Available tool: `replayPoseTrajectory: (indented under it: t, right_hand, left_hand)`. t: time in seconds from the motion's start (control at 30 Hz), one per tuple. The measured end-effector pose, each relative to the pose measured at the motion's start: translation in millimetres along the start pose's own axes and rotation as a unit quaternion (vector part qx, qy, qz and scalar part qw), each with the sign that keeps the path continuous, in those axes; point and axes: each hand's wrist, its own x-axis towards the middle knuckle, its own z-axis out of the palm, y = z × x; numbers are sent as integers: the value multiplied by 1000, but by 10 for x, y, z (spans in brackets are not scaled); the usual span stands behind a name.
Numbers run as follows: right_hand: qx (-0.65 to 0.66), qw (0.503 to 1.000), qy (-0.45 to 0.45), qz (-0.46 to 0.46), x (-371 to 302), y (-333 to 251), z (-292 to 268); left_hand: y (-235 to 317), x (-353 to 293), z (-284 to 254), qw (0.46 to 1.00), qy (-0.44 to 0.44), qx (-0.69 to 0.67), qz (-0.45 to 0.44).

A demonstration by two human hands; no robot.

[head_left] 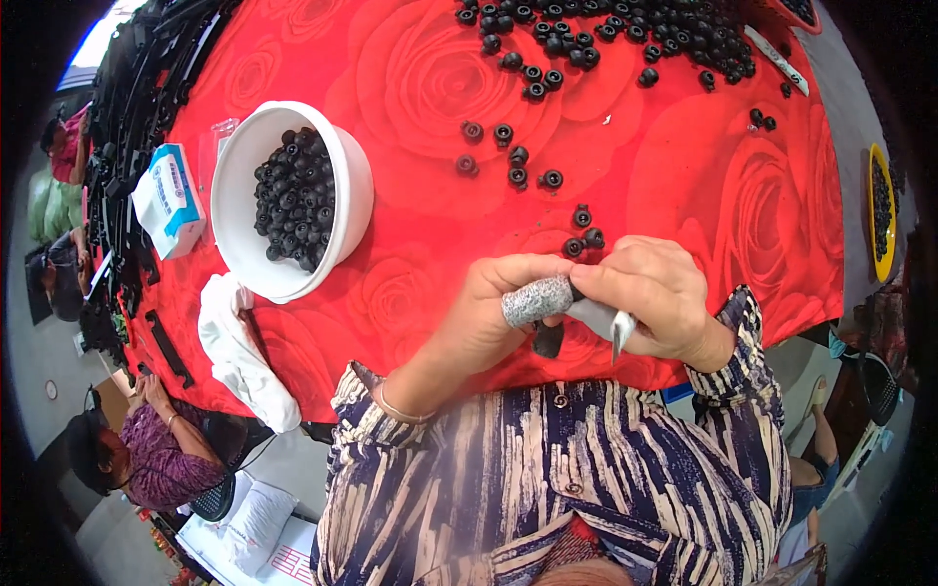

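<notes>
My left hand (489, 311) and my right hand (657, 293) meet over the near edge of the red table. A grey knitted finger sleeve (537, 301) covers one digit of my left hand. Between the fingertips a small black part (576, 283) is pinched, mostly hidden by the fingers. My right hand is closed around a slim pale tool with a pointed metal end (621, 332) jutting out below. Under the left fingers hangs a dark piece (548, 341); what it is I cannot tell. Just beyond the hands sit loose round black parts (584, 237) with holes in their ends.
A white bowl (354, 195) of black parts stands left, beside a tissue pack (171, 200) and a white cloth (239, 352). More parts (625, 34) are heaped at the back, near a white stick (777, 59). Black strips (147, 88) line the left edge. Another person (161, 449) sits there.
</notes>
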Motion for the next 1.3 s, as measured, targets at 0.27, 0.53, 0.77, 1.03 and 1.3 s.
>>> replayPoseTrajectory:
  t: [0.27,0.53,0.77,1.03,1.3]
  right_hand:
    - [-30,999,-20,-34,-3,-21,-57]
    - [65,991,-65,101,116,-46,-127]
    - [112,960,-107,234,64,48,-130]
    - [92,955,-137,247,77,52,-128]
    - [107,961,-128,220,23,105,-95]
  left_hand:
    - [7,21,26,999,18,32,-2]
    - [78,30,18,995,-19,84,47]
    - [93,31,9,993,0,96,72]
    - [67,59,-20,991,-4,107,82]
    - [71,57,-21,994,8,90,54]
